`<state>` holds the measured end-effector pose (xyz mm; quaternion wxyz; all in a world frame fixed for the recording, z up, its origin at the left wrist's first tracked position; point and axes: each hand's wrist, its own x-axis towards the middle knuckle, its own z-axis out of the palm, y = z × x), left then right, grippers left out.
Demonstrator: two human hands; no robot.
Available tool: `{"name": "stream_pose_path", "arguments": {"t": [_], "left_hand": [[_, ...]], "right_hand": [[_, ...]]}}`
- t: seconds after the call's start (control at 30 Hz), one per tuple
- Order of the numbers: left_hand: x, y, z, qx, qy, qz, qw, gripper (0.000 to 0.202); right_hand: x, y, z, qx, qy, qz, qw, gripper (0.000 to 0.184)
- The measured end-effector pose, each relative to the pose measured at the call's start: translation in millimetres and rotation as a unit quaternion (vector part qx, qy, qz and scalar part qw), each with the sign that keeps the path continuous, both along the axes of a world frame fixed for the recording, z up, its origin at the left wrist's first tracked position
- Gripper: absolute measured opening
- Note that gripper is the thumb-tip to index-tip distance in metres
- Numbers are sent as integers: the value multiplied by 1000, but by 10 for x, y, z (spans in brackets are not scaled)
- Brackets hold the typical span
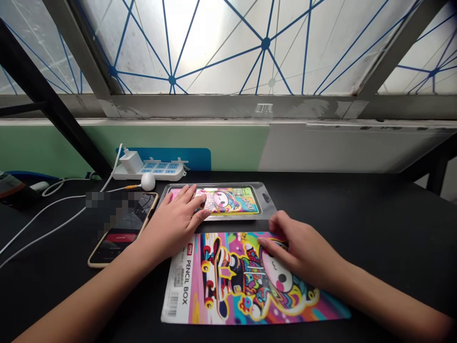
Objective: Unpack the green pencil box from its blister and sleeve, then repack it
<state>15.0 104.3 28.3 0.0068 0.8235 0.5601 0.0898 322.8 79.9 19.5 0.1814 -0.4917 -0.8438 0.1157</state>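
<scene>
My left hand (183,219) lies with its fingers stretched out over a colourful pencil box (232,200), which sits in a clear plastic blister tray (266,209). Part of the box is hidden beneath that hand. Nearer to me is a bright printed card (235,281) with a cartoon figure on a skateboard and the words PENCIL BOX, turned sideways. My right hand (296,243) is closed at the card's upper right edge, the thumb on its printed face and the other fingers curled, their tips partly hidden.
A phone (121,238) in a light case lies left of the tray, beside my left forearm. Behind it are a white power strip (162,170) with a plugged-in charger (131,162), white cables (46,209) and a round white object (147,181). A window stands behind the black desk (385,224).
</scene>
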Motion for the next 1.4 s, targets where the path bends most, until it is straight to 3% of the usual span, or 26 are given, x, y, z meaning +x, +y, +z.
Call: {"name": "stream_pose_path", "arguments": {"t": [0.1, 0.17, 0.27, 0.33, 0.43, 0.53, 0.7, 0.83, 0.97, 1.4], "left_hand": [[-31, -9, 43, -24, -43, -5, 999, 56], [-36, -24, 59, -26, -59, -11, 998, 53], [-29, -44, 61, -10, -66, -30, 997, 45], [-28, -48, 49, 11, -61, -49, 997, 40], [-36, -38, 27, 42, -52, -69, 995, 40], [-45, -28, 16, 55, -48, -80, 994, 42], [-43, -49, 39, 48, -37, -93, 994, 44], [-43, -65, 65, 41, -32, -101, 994, 44], [-60, -61, 71, 36, -33, -106, 993, 45], [-93, -44, 77, 20, -42, -111, 993, 47]], "right_hand": [[313, 177, 132, -27, -6, -11, 1000, 36], [581, 378, 194, -90, -42, -40, 994, 42], [936, 672, 203, -180, -71, -86, 977, 49], [1058, 782, 178, -194, -60, -102, 974, 49], [1001, 784, 144, -130, -18, -117, 984, 50], [731, 663, 124, -66, 30, -119, 990, 51], [445, 527, 102, -120, 17, -98, 988, 46], [676, 637, 128, -193, -6, -100, 976, 49], [939, 750, 197, -214, -34, -129, 968, 55], [1098, 732, 353, -203, -4, -172, 964, 55]]}}
